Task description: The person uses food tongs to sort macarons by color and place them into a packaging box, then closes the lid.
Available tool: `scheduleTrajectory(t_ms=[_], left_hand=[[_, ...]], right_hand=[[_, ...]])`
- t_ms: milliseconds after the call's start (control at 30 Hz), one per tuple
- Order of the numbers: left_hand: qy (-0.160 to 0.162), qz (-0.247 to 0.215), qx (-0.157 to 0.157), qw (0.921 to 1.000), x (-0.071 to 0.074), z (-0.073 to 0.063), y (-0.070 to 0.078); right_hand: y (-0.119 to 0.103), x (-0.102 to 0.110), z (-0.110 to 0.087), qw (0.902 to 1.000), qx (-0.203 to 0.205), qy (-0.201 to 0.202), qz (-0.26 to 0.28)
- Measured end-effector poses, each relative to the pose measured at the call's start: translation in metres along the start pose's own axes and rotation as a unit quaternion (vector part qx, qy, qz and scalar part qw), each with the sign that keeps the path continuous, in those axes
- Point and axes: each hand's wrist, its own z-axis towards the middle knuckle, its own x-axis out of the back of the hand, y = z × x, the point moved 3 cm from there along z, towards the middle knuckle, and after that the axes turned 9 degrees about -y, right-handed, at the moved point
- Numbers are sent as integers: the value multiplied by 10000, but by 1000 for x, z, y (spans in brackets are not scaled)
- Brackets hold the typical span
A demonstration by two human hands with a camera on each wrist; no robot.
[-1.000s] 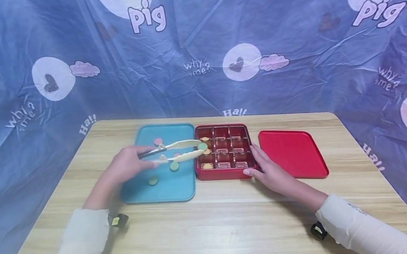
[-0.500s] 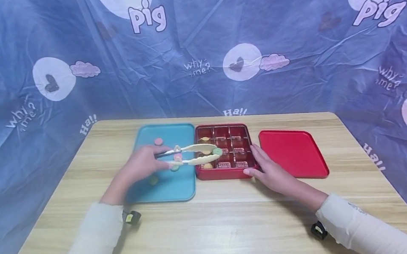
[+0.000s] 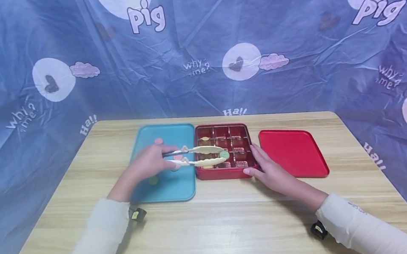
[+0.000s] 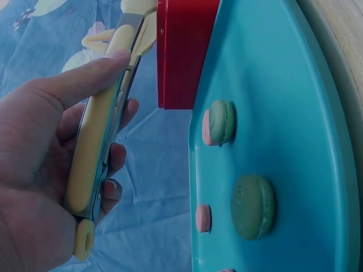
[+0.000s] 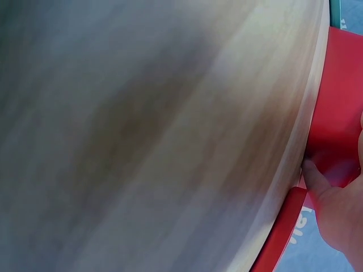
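My left hand grips cream-tipped tongs by the handle; the left wrist view shows thumb and fingers round it. A green macaron sits between the tong tips, over the front middle of the red compartment box. Yellow macarons lie in the box's left column, partly hidden by the tongs. At the box's front right corner rests my right hand, fingers extended along the side. Its thumb touches the front wall in the right wrist view.
Left of the box, a blue tray holds pink macarons and green macarons. A red lid lies to the right on the wooden table. Patterned blue cloth hangs behind.
My left hand has moved right and slightly nearer, carrying the green macaron in the tongs from the box's left column to its middle column. The right hand has stayed put.
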Motion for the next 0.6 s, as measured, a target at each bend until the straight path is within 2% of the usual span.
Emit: scheduleTrajectory(t_ms=[167, 600], left_hand=[[-25, 60, -2, 10000, 1, 0, 1], [-47, -175, -3, 9998, 1, -2, -1]], right_hand=[[-1, 0, 0, 10000, 13, 0, -16], [1, 0, 0, 10000, 25, 20, -31]])
